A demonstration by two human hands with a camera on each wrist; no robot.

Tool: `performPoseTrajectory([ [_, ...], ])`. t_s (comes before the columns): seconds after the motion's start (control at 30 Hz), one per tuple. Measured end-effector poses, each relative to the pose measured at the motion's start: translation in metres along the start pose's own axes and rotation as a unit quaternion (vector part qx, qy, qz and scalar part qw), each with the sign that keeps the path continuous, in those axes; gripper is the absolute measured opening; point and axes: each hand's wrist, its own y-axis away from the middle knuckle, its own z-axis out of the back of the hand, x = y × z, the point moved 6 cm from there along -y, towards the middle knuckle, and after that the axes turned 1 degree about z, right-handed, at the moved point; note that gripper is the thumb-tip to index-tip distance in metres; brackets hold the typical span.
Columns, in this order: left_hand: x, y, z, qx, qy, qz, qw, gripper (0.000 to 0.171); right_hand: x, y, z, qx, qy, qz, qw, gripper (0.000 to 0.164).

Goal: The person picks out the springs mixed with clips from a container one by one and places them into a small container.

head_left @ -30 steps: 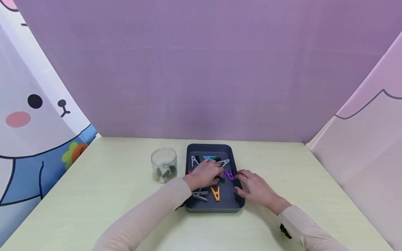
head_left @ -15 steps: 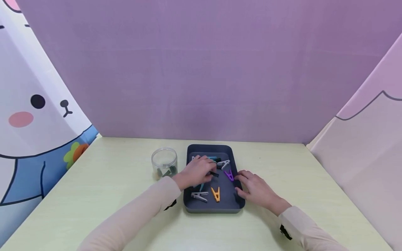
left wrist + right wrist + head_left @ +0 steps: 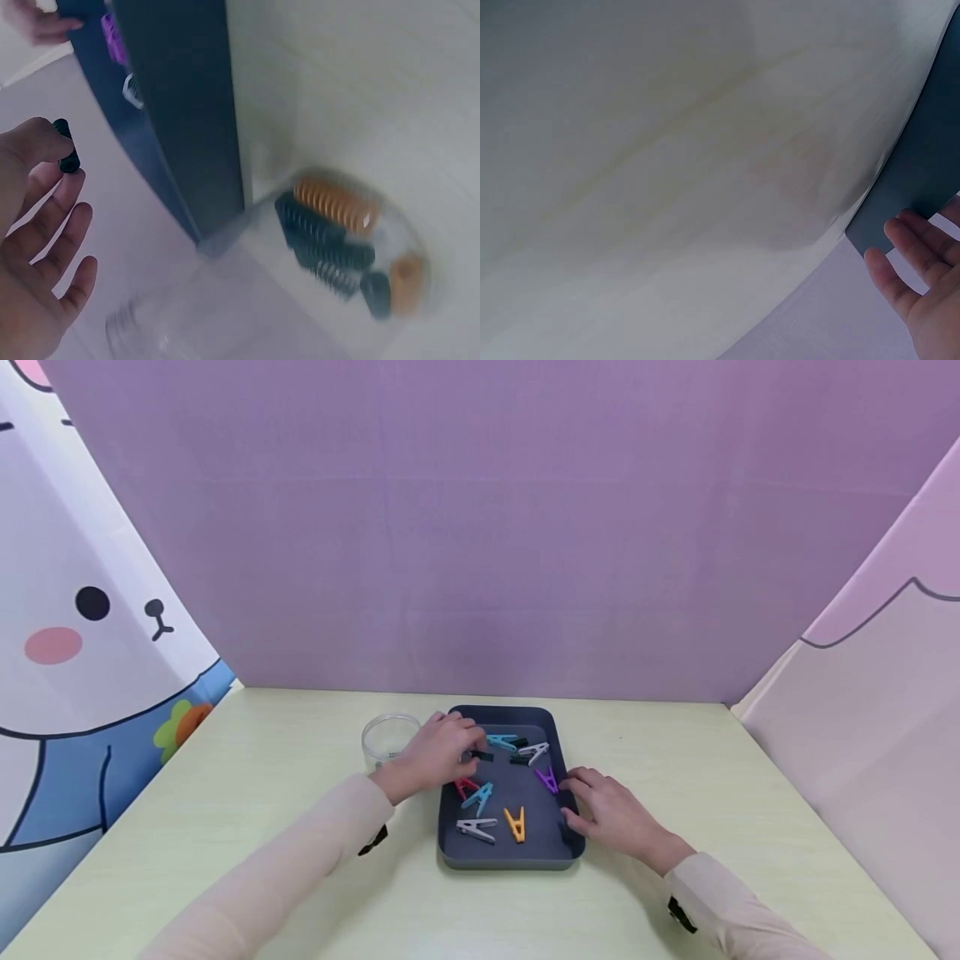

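Note:
My left hand [image 3: 442,747] is over the left side of a dark grey tray [image 3: 517,863], beside a clear round jar [image 3: 390,720]. Between thumb and fingertip it pinches a small dark ridged peg [image 3: 69,154], clear of the tray floor. Orange ridged pegs [image 3: 334,202] and dark ridged pegs [image 3: 330,251] show through the jar wall in the left wrist view. My right hand [image 3: 611,810] rests its fingers on the tray's right rim. Inside the tray lie a purple clip [image 3: 547,779], a yellow clip [image 3: 516,824], a red clip [image 3: 465,787] and a light blue clip [image 3: 477,797].
Another light blue clip [image 3: 501,741] and a silver-grey clip [image 3: 535,752] lie toward the tray's far end, near a dark ridged peg [image 3: 520,760]. A grey clip [image 3: 476,829] is at the near left. A purple backdrop [image 3: 480,568] stands behind the pale table [image 3: 637,735].
My left hand has moved left from the tray's middle toward the jar, carrying the dark ridged peg. Clips that it covered now show. My right hand stays at the rim.

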Motion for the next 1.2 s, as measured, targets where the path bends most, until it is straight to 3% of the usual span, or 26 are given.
performPoseTrajectory([
  [0.13, 0.013, 0.005, 0.013, -0.006, 0.005, 0.026, 0.9996, 0.015, 0.000, 0.000, 0.000, 0.003, 0.000, -0.003, 1.000, 0.036],
  [0.33, 0.033, 0.015, 0.030, -0.046, 0.010, 0.046, 0.9978, 0.012, 0.000, 0.000, 0.000, 0.010, 0.000, -0.012, 1.000, 0.037],
  [0.57, 0.056, 0.029, 0.044, -0.089, 0.008, 0.053, 0.9946, 0.011, 0.001, 0.000, 0.001, 0.011, 0.001, -0.011, 1.000, 0.037],
  [0.93, 0.083, 0.047, 0.054, -0.113, 0.016, 0.077, 0.9904, 0.011, 0.003, 0.000, 0.001, 0.003, 0.000, -0.003, 1.000, 0.036],
  [1.2, 0.088, 0.053, 0.046, -0.099, 0.009, 0.076, 0.9922, 0.011, 0.002, 0.000, 0.001, 0.001, 0.003, -0.002, 1.000, 0.036],
])
